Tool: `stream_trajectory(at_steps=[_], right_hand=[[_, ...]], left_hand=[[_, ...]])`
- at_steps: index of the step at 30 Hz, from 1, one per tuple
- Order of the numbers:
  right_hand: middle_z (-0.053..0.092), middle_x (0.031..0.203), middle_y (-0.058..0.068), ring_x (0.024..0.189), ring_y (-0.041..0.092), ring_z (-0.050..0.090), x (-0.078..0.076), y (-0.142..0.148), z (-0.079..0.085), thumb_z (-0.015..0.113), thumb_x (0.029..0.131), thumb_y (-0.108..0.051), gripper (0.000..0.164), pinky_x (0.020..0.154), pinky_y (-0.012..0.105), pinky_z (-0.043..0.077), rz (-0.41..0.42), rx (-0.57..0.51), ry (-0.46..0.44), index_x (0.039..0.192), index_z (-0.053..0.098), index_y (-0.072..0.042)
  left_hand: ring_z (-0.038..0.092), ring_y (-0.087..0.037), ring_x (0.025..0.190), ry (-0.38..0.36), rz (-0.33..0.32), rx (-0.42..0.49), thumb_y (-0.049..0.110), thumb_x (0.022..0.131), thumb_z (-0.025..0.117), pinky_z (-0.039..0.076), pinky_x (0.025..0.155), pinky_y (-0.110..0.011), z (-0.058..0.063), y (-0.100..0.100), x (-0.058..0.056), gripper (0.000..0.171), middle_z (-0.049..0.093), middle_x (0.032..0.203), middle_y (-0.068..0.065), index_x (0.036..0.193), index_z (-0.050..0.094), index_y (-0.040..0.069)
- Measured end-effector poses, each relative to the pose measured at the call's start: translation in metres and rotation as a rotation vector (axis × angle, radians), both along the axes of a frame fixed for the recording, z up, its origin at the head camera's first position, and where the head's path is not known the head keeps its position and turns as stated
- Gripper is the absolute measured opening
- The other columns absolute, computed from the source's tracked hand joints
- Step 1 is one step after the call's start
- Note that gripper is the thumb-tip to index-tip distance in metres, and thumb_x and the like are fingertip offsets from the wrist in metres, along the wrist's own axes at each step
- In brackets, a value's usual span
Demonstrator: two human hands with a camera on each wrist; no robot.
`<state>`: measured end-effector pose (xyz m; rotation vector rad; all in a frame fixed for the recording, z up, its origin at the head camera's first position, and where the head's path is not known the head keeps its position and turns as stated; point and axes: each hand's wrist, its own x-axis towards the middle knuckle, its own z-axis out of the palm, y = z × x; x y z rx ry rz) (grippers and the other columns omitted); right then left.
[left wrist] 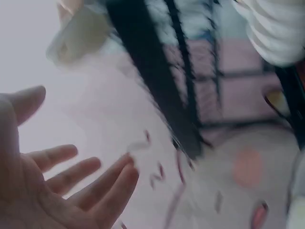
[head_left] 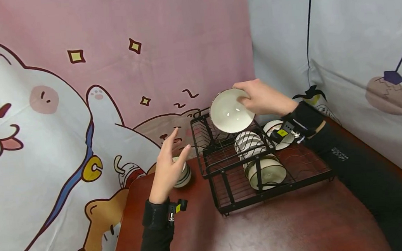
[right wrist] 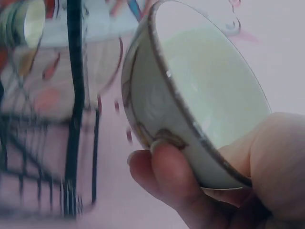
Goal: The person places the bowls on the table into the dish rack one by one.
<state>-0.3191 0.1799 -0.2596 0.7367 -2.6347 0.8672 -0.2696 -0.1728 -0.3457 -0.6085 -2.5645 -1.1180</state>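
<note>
A white bowl (head_left: pixel 230 111) with a thin brown rim hangs tilted above the top tier of a black wire dish rack (head_left: pixel 225 174). My right hand (head_left: pixel 263 97) grips its edge, thumb inside and fingers on the outer wall; the right wrist view shows this bowl (right wrist: pixel 147 95) close up. Off to the rack's left, my left hand (head_left: pixel 169 168) is raised with fingers spread, holding nothing. Behind that hand stands a stack of bowls (head_left: pixel 184 177) on the table, partly hidden by it.
Several bowls stand on edge in the rack's lower tier, the nearest a cream bowl (head_left: pixel 268 174). A patterned dish (head_left: pixel 279 133) lies at the rack's right side, under my right wrist. The reddish-brown table (head_left: pixel 264 230) meets cartoon-printed cloth (head_left: pixel 180 33) behind.
</note>
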Motion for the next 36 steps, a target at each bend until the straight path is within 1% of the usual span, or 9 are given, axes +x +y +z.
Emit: stream_trajectory(at_steps=[4, 9, 13, 17, 21, 25, 29, 33, 36], right_hand=[[0.071, 0.129, 0.028, 0.121, 0.046, 0.066, -0.001, 0.034, -0.001, 0.057, 0.107, -0.001, 0.031, 0.107, 0.062, 0.049, -0.079, -0.022, 0.049, 0.137, 0.065, 0.002], [0.074, 0.115, 0.028, 0.096, 0.043, 0.068, -0.003, 0.072, -0.017, 0.055, 0.104, 0.001, 0.028, 0.083, 0.058, 0.052, -0.193, -0.052, 0.169, 0.129, 0.068, -0.001], [0.074, 0.108, 0.029, 0.092, 0.048, 0.071, -0.009, 0.091, -0.038, 0.056, 0.099, 0.008, 0.027, 0.079, 0.061, 0.055, -0.267, -0.006, 0.263, 0.122, 0.068, 0.002], [0.073, 0.108, 0.03, 0.096, 0.053, 0.071, -0.014, 0.105, -0.062, 0.06, 0.094, 0.014, 0.026, 0.083, 0.067, 0.055, -0.278, 0.076, 0.316, 0.118, 0.066, 0.005], [0.069, 0.11, 0.03, 0.081, 0.053, 0.069, -0.017, 0.115, -0.088, 0.067, 0.09, 0.018, 0.035, 0.074, 0.066, 0.057, -0.272, 0.159, 0.354, 0.122, 0.062, 0.005], [0.063, 0.107, 0.026, 0.06, 0.043, 0.063, -0.019, 0.121, -0.116, 0.077, 0.082, 0.019, 0.05, 0.057, 0.058, 0.058, -0.218, 0.266, 0.412, 0.126, 0.06, 0.004], [0.057, 0.1, 0.021, 0.058, 0.034, 0.059, -0.022, 0.125, -0.143, 0.077, 0.074, 0.025, 0.058, 0.05, 0.049, 0.054, -0.104, 0.334, 0.526, 0.125, 0.061, 0.005], [0.053, 0.097, 0.019, 0.058, 0.03, 0.057, -0.025, 0.13, -0.166, 0.073, 0.074, 0.027, 0.056, 0.046, 0.044, 0.05, -0.037, 0.344, 0.623, 0.125, 0.062, 0.006], [0.055, 0.099, 0.02, 0.06, 0.03, 0.06, -0.028, 0.135, -0.182, 0.077, 0.075, 0.026, 0.057, 0.046, 0.043, 0.051, -0.012, 0.35, 0.653, 0.127, 0.064, 0.006]], left_hand=[[0.036, -0.04, 0.159, -0.004, 0.099, -0.1, 0.048, 0.106, 0.072, 0.033, 0.118, -0.078, -0.032, -0.031, -0.002, 0.086, 0.03, 0.178, -0.009, 0.176, 0.026, 0.03], [0.018, -0.046, 0.166, -0.016, 0.175, -0.207, 0.045, 0.099, 0.081, 0.015, 0.122, -0.083, -0.077, -0.071, -0.001, 0.102, 0.016, 0.183, -0.012, 0.178, 0.021, 0.021], [0.005, -0.047, 0.168, -0.115, 0.218, -0.281, 0.051, 0.095, 0.084, 0.004, 0.124, -0.082, -0.112, -0.1, 0.005, 0.113, 0.009, 0.184, -0.016, 0.178, 0.016, 0.017], [0.007, -0.051, 0.166, -0.23, 0.237, -0.35, 0.058, 0.09, 0.086, 0.005, 0.122, -0.085, -0.14, -0.118, 0.013, 0.121, 0.011, 0.182, -0.021, 0.178, 0.016, 0.013], [0.012, -0.055, 0.164, -0.296, 0.249, -0.4, 0.063, 0.088, 0.086, 0.008, 0.121, -0.086, -0.158, -0.127, 0.013, 0.124, 0.014, 0.181, -0.023, 0.177, 0.018, 0.012], [0.014, -0.056, 0.163, -0.355, 0.293, -0.453, 0.068, 0.086, 0.085, 0.01, 0.12, -0.086, -0.175, -0.135, 0.012, 0.125, 0.016, 0.181, -0.023, 0.177, 0.019, 0.013], [0.016, -0.058, 0.162, -0.427, 0.315, -0.481, 0.071, 0.084, 0.085, 0.011, 0.118, -0.088, -0.192, -0.143, 0.012, 0.125, 0.019, 0.18, -0.024, 0.176, 0.023, 0.012], [0.018, -0.058, 0.161, -0.483, 0.297, -0.503, 0.068, 0.084, 0.087, 0.011, 0.118, -0.088, -0.203, -0.146, 0.014, 0.12, 0.025, 0.177, -0.027, 0.173, 0.032, 0.009], [0.017, -0.057, 0.162, -0.501, 0.285, -0.518, 0.066, 0.084, 0.088, 0.01, 0.119, -0.088, -0.206, -0.146, 0.015, 0.116, 0.027, 0.176, -0.027, 0.171, 0.037, 0.008]])
